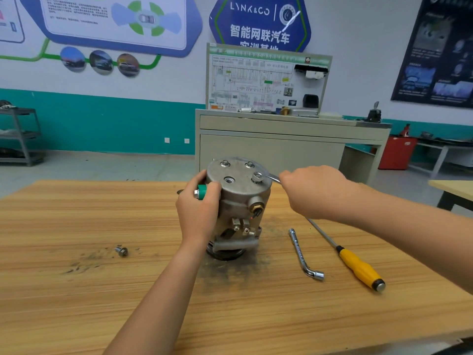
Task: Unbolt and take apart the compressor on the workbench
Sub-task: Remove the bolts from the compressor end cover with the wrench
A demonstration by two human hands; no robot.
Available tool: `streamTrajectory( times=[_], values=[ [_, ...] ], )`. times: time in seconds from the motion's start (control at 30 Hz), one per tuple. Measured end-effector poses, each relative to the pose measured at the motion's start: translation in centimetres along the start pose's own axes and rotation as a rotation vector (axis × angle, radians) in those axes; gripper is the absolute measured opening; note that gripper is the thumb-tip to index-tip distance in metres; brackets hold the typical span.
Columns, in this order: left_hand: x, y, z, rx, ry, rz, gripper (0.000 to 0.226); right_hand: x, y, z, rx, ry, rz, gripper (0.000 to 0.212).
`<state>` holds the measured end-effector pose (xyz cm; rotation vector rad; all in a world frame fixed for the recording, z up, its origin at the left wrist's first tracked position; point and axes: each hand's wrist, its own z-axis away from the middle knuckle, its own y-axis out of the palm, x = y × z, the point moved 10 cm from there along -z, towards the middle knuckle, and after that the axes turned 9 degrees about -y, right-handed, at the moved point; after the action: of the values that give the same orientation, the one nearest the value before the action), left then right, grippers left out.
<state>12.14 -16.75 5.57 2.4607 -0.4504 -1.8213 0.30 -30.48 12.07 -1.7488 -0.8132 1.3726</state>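
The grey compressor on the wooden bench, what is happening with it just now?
A person's left hand grips the side of the upright grey metal compressor. The right hand holds a silver spanner seated on one top bolt. A loose silver bolt lies on the wooden workbench at the left; a bent steel socket wrench and a yellow-handled screwdriver lie at the right.

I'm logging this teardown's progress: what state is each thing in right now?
Grey metal compressor: upright on the wooden workbench, gripped by the left hand.
Hex bolts on top: three seated, one hole empty.
Silver spanner: fitted on one of those bolts, gripped by the right hand.
Loose silver bolt: lying on the bench.
L-shaped socket wrench: lying unused.
Yellow-handled screwdriver: lying unused.
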Motion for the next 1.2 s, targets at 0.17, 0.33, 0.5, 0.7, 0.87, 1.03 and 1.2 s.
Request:
streamTrajectory(
  times=[0.17, 0.33, 0.5, 0.7, 0.87, 1.03, 1.2],
  values=[
    [0.0, -0.5, -0.1, -0.015, 0.002, 0.013, 0.029, -0.4, -0.6, 0.7, -0.292, -0.026, 0.090, 0.013],
    [0.3, -0.7, -1.1, 0.051, -0.039, 0.047, 0.026, -0.8, -1.2, 1.9, -0.656, -0.231, 0.140, 0.027],
    [0.4, -0.9, -2.1, 0.121, -0.031, 0.025, 0.030, -2.8, -2.1, -2.3, -0.734, -0.205, 0.174, 0.029],
    [0.2, 0.1, -2.8, 0.185, -0.017, -0.041, 0.026, 1.6, -3.9, -11.0, -0.448, -0.439, 0.167, 0.045],
    [0.1, -0.2, -2.7, 0.202, -0.025, -0.044, 0.030, 2.9, -5.7, -10.9, -0.579, -0.433, 0.137, 0.037],
    [-0.2, -0.2, -1.8, 0.170, -0.009, -0.021, 0.029, -3.4, -6.6, -7.4, -0.777, 0.003, -0.638, 0.030],
    [0.0, -0.5, -0.9, 0.105, 0.006, -0.006, 0.024, -2.4, -2.6, -1.0, -0.484, 0.010, -0.407, 0.034]
  ],
)
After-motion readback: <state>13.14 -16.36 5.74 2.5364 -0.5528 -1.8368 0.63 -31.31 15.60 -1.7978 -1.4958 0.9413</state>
